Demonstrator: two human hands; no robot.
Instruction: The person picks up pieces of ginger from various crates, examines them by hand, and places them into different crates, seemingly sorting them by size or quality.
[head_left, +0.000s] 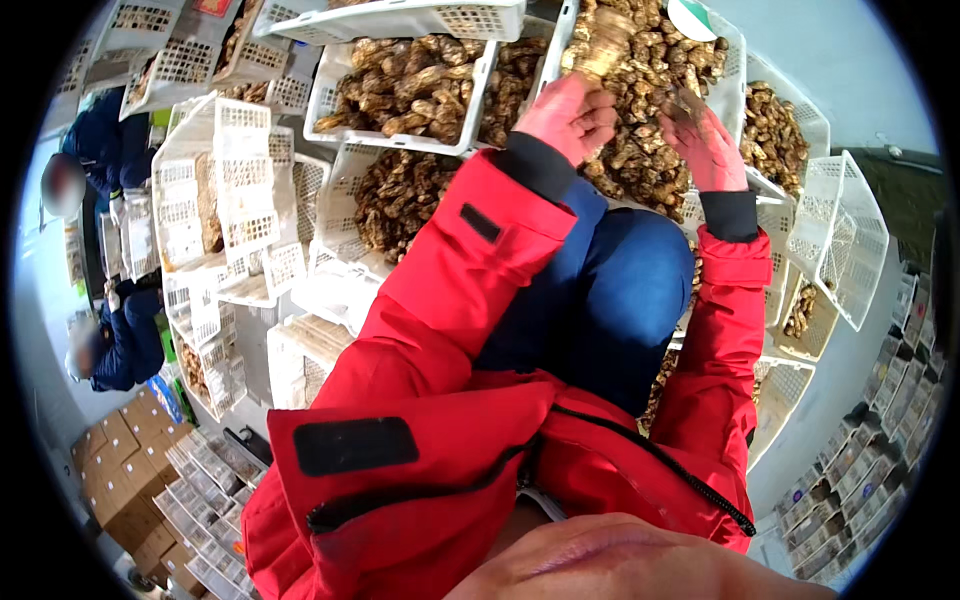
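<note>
Before me a white plastic crate (731, 56) holds a heap of brown, knobbly roots or tubers (637, 169). My left hand (570, 116) is over the crate's near left side, its fingers curled; whether anything is in them is hidden. Just beyond it, one pale brown root (600, 45) is blurred, apart from the fingertips. On the right of the heap, my right hand (705, 142) has its fingers bent about a dark brown root (686, 109), also blurred. A white and green round piece (691, 19) lies at the crate's far edge.
Left of me a crate of larger roots (412, 90) stands beside a lower crate of darker ones (401, 199). More roots fill a crate (776, 139) at right. Stacked white crates (240, 195) and cardboard boxes (135, 465) stand leftward. Two people (127, 337) sit at far left.
</note>
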